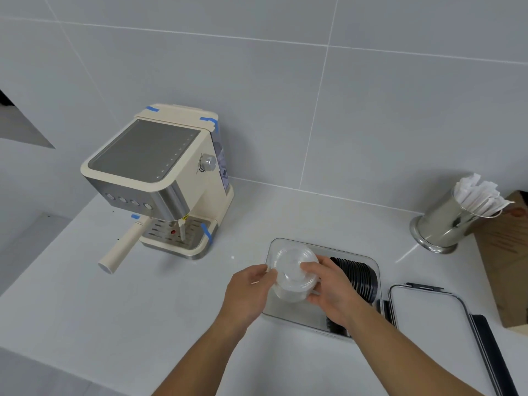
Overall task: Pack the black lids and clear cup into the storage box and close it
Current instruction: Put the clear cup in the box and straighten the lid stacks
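Between your hands you have a clear cup (294,277) of thin, ribbed, see-through plastic. The storage box (320,318) is smooth transparent plastic too, and the black lids (358,277) in it shine glossy. On your near right, the box lid (428,327) looks clear with dark matt clips. The counter (143,304) is smooth white with a soft sheen. Far left, the coffee machine (160,178) mixes cream plastic and brushed metal; far right, a polished metal holder (443,227) carries paper-wrapped sticks (480,198).

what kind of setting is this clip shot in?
Probably a café or office coffee corner: an espresso machine on a white counter against a tiled wall, a steel holder of paper-wrapped straws or stirrers, and stacked black lids.
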